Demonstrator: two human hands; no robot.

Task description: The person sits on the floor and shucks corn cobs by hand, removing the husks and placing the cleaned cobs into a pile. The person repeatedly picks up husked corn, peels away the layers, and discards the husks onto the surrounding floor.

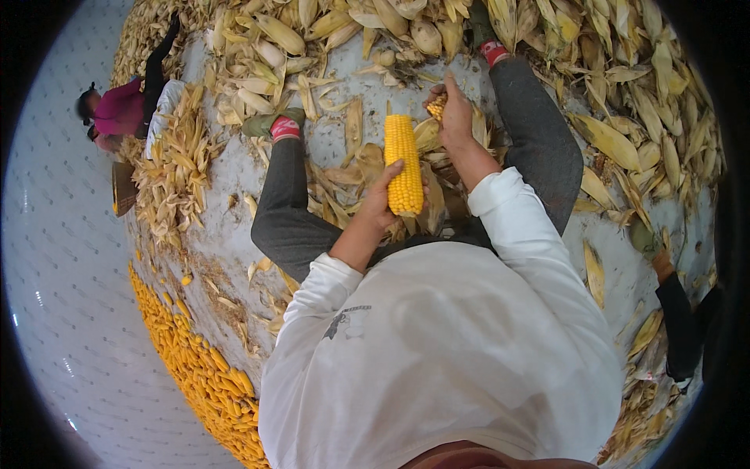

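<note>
My left hand [378,199] grips a husked ear of yellow corn [403,158] near its lower end, with the ear pointing away from me. Close beside its upper end, my right hand [457,114] holds a small broken piece of corn cob [436,108] with kernels on it, partly hidden by the fingers. Between my legs, loose dry corn husks [369,158] lie beneath both hands.
Unhusked corn ears [281,35] are heaped ahead, and another heap [656,117] rises at the right. A pile of husked corn [199,375] spreads at the lower left. One person [120,108] sits at the far left; another person's leg [677,328] shows at the right.
</note>
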